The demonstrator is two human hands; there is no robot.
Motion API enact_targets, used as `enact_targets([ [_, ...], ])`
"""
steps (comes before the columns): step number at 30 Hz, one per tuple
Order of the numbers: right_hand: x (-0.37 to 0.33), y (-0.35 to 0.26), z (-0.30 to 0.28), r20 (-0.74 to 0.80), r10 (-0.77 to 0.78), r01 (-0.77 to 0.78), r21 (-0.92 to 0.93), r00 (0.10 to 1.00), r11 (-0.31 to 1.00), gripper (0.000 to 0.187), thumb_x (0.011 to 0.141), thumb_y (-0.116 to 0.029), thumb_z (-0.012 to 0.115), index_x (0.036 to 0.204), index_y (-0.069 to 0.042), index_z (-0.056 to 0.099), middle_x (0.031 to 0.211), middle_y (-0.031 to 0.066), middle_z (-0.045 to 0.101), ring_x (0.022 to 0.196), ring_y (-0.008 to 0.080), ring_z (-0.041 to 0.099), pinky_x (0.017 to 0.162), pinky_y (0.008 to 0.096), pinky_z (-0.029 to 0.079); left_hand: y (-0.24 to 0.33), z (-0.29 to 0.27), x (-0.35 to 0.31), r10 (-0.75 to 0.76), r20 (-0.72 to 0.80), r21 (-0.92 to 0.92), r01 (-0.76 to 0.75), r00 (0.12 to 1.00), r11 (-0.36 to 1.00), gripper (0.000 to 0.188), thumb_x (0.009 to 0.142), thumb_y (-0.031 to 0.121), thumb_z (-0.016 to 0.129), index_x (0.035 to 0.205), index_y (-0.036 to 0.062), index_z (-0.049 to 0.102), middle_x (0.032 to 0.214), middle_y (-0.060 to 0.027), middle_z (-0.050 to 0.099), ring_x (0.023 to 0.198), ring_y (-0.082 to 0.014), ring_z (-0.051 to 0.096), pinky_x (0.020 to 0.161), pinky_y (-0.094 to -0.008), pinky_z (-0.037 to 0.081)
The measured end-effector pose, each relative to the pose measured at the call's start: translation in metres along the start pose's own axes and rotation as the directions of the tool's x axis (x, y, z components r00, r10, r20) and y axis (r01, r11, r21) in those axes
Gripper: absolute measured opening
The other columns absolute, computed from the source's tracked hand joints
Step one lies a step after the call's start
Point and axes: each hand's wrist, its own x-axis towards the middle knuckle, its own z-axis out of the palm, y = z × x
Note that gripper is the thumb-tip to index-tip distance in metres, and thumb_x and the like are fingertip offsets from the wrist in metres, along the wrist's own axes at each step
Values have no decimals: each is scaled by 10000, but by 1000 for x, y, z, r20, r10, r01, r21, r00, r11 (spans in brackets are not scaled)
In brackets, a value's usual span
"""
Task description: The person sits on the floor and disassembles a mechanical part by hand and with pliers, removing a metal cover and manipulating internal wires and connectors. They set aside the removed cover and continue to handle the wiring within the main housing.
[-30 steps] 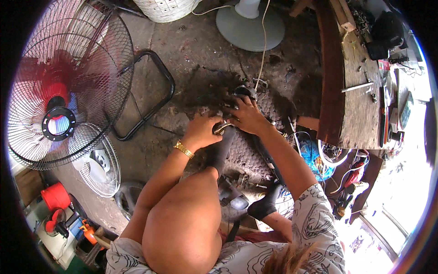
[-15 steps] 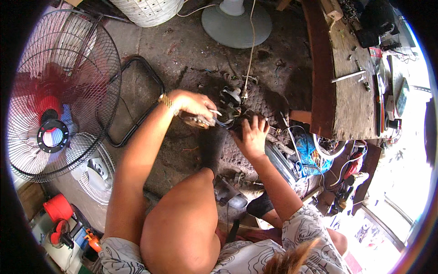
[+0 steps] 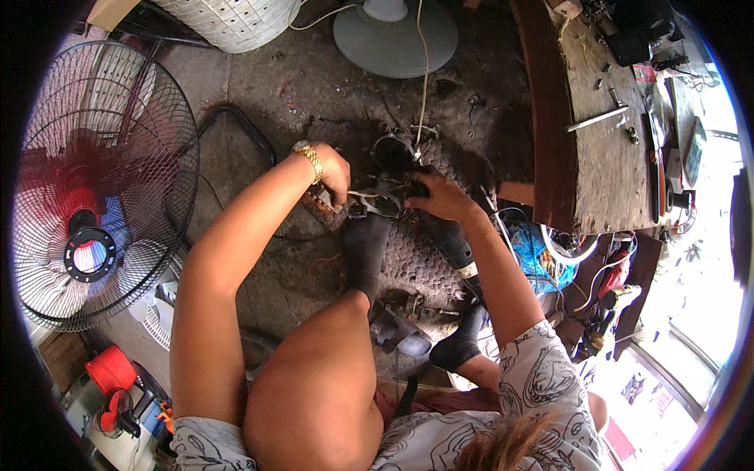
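Observation:
My left hand [image 3: 334, 174], with a gold watch on its wrist, has its fingers curled round a small greyish-brown metal part [image 3: 325, 199] with copper tones. A pale wire [image 3: 363, 194] runs from beside that hand towards my right hand [image 3: 449, 199]. The right hand's fingers are bent and closed round something dark, mostly hidden by the fingers. Between the hands, just above my dark-socked foot [image 3: 364, 247], lies a loop of whitish wire or band [image 3: 383, 207]. Beyond it a dark round ring-shaped part [image 3: 392, 151] lies on the floor.
A caged fan [image 3: 106, 184] with red blades stands at left. A grey round stand base [image 3: 395, 41] sits at the far side, a white cord [image 3: 425, 78] crossing it. At right is a wooden bench [image 3: 601, 169] with a metal rod; blue plastic [image 3: 538, 255] and tangled wires lie below.
My left hand has turned, its fingers now pointing downward with the metal part below them. My right hand has moved up and right. The view has shifted slightly.

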Motion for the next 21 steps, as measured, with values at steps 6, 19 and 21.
enact_targets([
  [6, -8, 2, 34, -361, 84, -67, 58, 929, 996, 743, 784, -409, 774, 1401, -143, 456, 1318, 256, 545, 1131, 403, 606, 941, 460, 506, -31, -20, 35, -129, 287, -251, 204, 949, 946, 407, 708, 257, 804, 1059, 62, 738, 904, -72, 744, 746, -189, 696, 665, -348, 557],
  [19, 1, -28, 54, -681, 276, -446, -83, 678, 891, 648, 810, -360, 746, 1345, -90, 499, 1489, 298, 304, 1182, 491, 506, 852, 527, 543, -54, -22, 41, -168, 147, -520, 221, 975, 825, 487, 717, 513, 730, 951, 87, 753, 1012, -85, 716, 961, -221, 630, 865, -388, 448],
  [21, 10, -25, 50, -622, 334, -437, -16, 708, 899, 620, 825, -349, 734, 1339, -92, 500, 1505, 289, 291, 1178, 496, 513, 884, 529, 529, -60, -19, 34, -102, -91, -430, 53, 991, 901, 620, 726, 574, 693, 1083, 68, 716, 1153, -119, 677, 1058, -255, 596, 919, -403, 434],
])
